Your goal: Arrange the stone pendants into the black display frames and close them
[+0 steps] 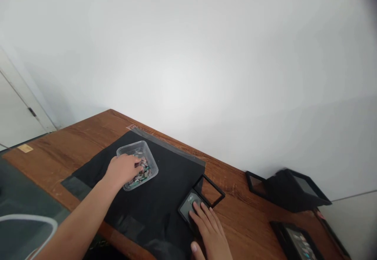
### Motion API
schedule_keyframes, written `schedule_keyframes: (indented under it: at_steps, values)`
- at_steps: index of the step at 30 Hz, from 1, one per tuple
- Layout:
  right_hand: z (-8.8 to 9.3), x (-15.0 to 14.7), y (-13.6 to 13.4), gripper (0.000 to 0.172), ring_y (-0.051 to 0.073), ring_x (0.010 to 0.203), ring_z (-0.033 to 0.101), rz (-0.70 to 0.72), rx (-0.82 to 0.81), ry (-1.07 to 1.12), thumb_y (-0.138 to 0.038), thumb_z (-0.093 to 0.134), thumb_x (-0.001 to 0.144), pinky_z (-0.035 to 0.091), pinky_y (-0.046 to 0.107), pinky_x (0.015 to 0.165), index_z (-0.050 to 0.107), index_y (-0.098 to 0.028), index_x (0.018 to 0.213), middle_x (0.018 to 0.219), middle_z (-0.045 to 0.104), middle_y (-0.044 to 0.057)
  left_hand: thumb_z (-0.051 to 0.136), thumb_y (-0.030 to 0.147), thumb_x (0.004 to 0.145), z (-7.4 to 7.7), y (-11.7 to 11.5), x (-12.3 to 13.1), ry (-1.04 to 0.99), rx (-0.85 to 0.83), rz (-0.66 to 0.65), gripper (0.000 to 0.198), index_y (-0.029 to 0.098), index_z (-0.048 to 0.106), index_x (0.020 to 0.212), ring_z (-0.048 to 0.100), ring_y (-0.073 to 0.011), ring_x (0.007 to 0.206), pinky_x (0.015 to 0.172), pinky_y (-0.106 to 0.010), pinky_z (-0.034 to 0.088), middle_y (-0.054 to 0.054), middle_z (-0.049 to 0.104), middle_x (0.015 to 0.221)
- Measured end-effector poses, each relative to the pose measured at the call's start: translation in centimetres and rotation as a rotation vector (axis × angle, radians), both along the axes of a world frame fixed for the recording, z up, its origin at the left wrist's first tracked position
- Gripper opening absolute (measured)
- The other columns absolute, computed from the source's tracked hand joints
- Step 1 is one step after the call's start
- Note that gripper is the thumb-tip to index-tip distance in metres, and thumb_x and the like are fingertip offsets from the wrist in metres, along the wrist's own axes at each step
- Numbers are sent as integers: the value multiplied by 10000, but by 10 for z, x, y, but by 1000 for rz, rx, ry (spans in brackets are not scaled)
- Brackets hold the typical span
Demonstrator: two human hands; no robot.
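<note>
My left hand (125, 169) reaches over the near side of a clear plastic tub (152, 162). Small mixed pieces (144, 173), grey, green and reddish, lie in the tub. Two fingertips show just above the pieces, a little apart, with nothing visible between them; the other fingers are hidden. Fingers outstretched, my right hand (209, 228) lies flat on a small black-rimmed case (186, 209) with a grey panel. A small pale piece (190, 199) rests on that panel. Attached or adjacent at the case's far side is an open black frame (219, 200).
A black sheet (165, 173), taped along its edges, covers part of the wooden table (91, 132). At the right stand black frame-like boxes (290, 189). Nearer, another black case (297, 240) holds small pieces. A white wall rises behind. A white curved bar (32, 216) is lower left.
</note>
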State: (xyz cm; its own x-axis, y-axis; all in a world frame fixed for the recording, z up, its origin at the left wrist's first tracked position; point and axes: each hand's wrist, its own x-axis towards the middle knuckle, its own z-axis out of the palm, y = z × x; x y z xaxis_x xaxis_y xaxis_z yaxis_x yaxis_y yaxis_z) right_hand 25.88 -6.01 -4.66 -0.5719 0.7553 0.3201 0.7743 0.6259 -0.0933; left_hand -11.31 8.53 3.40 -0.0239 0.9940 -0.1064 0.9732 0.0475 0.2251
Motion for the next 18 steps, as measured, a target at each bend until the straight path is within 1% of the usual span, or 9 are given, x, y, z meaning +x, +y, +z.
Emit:
schedule_keyframes:
  at_steps: [3, 6, 11, 13, 16, 18]
  values:
    - [-1, 1, 2, 676, 332, 1384, 534, 12, 5, 2, -530, 579, 939, 492, 502, 1096, 428, -280, 1549, 1551, 512, 62, 553, 378, 891, -1, 0, 8, 6, 18, -12, 276, 344, 817, 964, 625, -348, 1142, 940, -460, 416, -76, 785, 1089]
    - [-4, 2, 5, 668, 324, 1355, 566, 33, 25, -8, -535, 578, 937, 510, 485, 1075, 442, -277, 1538, 1530, 536, 59, 543, 315, 903, -1, -1, 9, 10, 18, -16, 280, 326, 822, 872, 645, -327, 1083, 900, -437, 417, -83, 788, 1049]
    - [-8, 4, 7, 630, 309, 1351, 573, 27, 32, 26, -504, 559, 958, 496, 473, 1095, 431, -310, 1543, 1519, 551, 44, 577, 253, 865, -2, -2, 3, 45, 29, 7, 243, 292, 817, 855, 650, -346, 1075, 899, -447, 418, -111, 787, 939]
    - [-8, 5, 6, 634, 306, 1350, 574, 25, 30, 43, -501, 554, 961, 488, 473, 1106, 417, -319, 1553, 1517, 554, 42, 582, 251, 858, -2, -3, 1, 48, 43, 17, 233, 286, 807, 907, 669, -328, 1069, 901, -426, 428, -97, 792, 973]
    - [-6, 5, 5, 623, 304, 1348, 576, 25, 27, 44, -486, 549, 967, 491, 474, 1106, 416, -323, 1553, 1515, 556, 40, 564, 245, 869, -2, -5, 0, 34, 71, 45, 288, 279, 769, 1069, 694, -285, 1085, 897, -380, 446, -70, 797, 1066]
    - [-5, 5, 4, 602, 306, 1353, 572, 23, 20, 39, -471, 543, 971, 497, 479, 1102, 430, -325, 1545, 1518, 552, 36, 552, 261, 881, -1, -7, -2, 16, 95, 64, 321, 268, 742, 1138, 704, -278, 1085, 929, -386, 450, -60, 802, 1069]
